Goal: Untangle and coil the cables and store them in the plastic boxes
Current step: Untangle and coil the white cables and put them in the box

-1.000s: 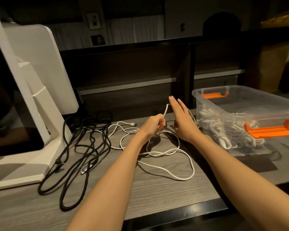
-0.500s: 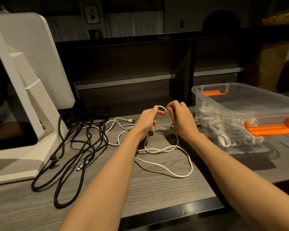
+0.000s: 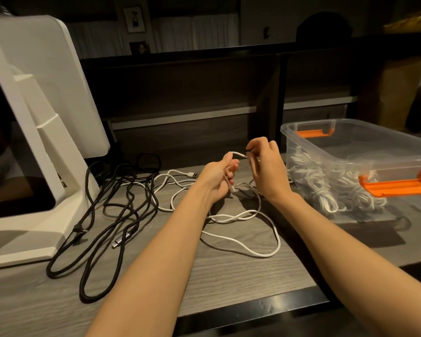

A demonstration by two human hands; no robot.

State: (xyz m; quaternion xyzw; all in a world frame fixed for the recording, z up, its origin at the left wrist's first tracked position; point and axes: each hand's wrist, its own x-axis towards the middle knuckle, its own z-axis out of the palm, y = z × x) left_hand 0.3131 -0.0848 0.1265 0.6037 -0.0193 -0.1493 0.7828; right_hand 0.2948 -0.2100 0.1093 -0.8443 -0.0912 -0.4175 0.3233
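Note:
A white cable (image 3: 243, 246) lies in loose loops on the grey wooden desk, one end lifted between my hands. My left hand (image 3: 219, 177) grips the raised part of it, fingers curled round the strand. My right hand (image 3: 265, 166) is just right of it, pinching the same white cable near its tip with curled fingers. A tangle of black cables (image 3: 112, 205) lies to the left. The clear plastic box (image 3: 350, 132) with orange latches stands at the right and holds several coiled white cables (image 3: 326, 186).
A white monitor stand (image 3: 46, 166) with a dark screen fills the left side. A white USB plug (image 3: 192, 175) lies behind my left hand. A dark shelf unit rises behind the desk. The desk's dark front edge (image 3: 253, 310) runs below my forearms.
My right hand went from flat and open to curled, pinching the white cable. Both hands rose slightly, lifting the cable end off the desk.

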